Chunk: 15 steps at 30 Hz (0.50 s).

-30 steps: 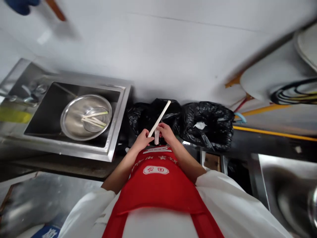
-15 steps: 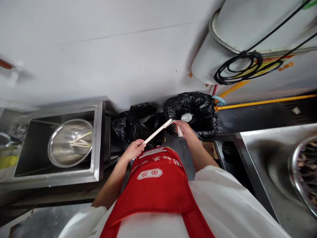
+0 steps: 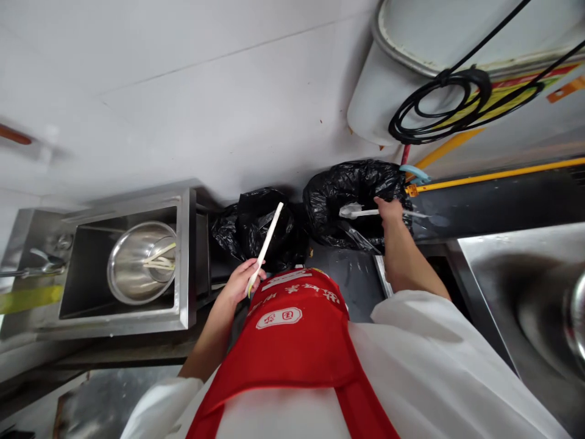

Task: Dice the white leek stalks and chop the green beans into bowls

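Observation:
My left hand (image 3: 244, 279) is closed round the lower end of a long white scallion stalk (image 3: 270, 231), which points up and away from me. Over the right-hand bin, lined with a black bag (image 3: 322, 192), my right hand (image 3: 390, 210) grips a pale peeled scallion layer (image 3: 365, 213) that shows on both sides of the fist. Beneath its left end lies a crumpled whitish scrap (image 3: 350, 210). At left, a steel bowl (image 3: 125, 274) in the sink holds a smaller bowl with several pale stalks (image 3: 161, 261).
A second black bag (image 3: 228, 235) is left of the bin. The steel sink (image 3: 185, 268) stands at my left, a steel counter (image 3: 489, 286) with a round pot at my right. Coiled black cable (image 3: 397, 125) hangs before a white tank (image 3: 368, 103).
My right hand has left the stalk's tip and moved right, over the bin, with the peeled layer. The stalk in my left hand now stands steeper.

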Tool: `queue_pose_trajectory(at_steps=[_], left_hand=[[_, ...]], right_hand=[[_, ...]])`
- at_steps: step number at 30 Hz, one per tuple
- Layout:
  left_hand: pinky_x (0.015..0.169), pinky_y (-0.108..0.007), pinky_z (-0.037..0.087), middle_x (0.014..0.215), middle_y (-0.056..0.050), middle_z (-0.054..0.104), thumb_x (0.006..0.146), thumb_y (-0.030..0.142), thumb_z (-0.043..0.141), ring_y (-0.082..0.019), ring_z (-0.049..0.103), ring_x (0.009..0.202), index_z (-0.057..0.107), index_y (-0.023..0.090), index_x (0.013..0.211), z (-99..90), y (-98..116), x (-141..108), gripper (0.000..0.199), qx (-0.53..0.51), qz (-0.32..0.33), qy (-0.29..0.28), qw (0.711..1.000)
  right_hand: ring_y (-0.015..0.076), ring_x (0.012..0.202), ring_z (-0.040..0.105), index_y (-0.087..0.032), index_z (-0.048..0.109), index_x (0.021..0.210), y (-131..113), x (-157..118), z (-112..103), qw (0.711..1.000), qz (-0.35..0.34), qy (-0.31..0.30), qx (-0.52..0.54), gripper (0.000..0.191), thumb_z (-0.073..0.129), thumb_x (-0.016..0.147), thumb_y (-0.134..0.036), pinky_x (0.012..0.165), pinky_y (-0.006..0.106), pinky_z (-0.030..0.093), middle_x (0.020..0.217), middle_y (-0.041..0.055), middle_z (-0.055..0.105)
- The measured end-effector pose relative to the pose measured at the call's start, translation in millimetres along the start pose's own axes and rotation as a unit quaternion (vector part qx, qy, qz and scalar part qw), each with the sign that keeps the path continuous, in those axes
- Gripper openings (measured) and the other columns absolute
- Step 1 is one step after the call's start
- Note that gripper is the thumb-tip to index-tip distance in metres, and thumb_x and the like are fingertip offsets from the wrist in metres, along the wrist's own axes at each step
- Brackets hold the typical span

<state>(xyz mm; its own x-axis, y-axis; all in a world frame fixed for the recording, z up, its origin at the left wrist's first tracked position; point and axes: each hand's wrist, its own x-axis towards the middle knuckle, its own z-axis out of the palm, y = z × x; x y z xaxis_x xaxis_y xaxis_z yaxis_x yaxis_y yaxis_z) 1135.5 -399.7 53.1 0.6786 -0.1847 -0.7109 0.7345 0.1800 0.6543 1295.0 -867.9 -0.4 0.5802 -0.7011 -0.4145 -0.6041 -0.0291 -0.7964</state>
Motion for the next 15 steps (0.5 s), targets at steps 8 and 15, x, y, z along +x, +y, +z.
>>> queue_pose_trajectory(at_steps=[8,15], left_hand=[[0.036,-0.017,0.026,0.073,0.0,0.059,0.067,0.036,0.085,-0.004,0.043,0.044,0.069,0.011,0.103,55.8,4.7,16.8,0.046,-0.105,-0.053,-0.081,0.99],[0.034,-0.014,0.015,0.052,0.01,0.033,0.079,0.051,0.078,0.0,0.02,0.035,0.066,0.014,0.095,81.7,-0.5,18.0,0.043,-0.085,-0.104,-0.144,0.98]], right_hand=[[0.0167,0.069,0.068,-0.022,0.066,0.107,10.5,-166.3,102.1,0.923,0.006,-0.346,0.17,0.033,0.078,0.077,-0.029,0.061,0.029,0.056,0.086,0.0028,0.074],[0.0123,0.049,0.046,-0.023,0.057,0.069,9.1,-210.6,124.9,0.936,-0.12,-0.298,0.147,0.045,0.061,0.087,-0.064,0.048,0.025,0.035,0.051,-0.0047,0.052]])
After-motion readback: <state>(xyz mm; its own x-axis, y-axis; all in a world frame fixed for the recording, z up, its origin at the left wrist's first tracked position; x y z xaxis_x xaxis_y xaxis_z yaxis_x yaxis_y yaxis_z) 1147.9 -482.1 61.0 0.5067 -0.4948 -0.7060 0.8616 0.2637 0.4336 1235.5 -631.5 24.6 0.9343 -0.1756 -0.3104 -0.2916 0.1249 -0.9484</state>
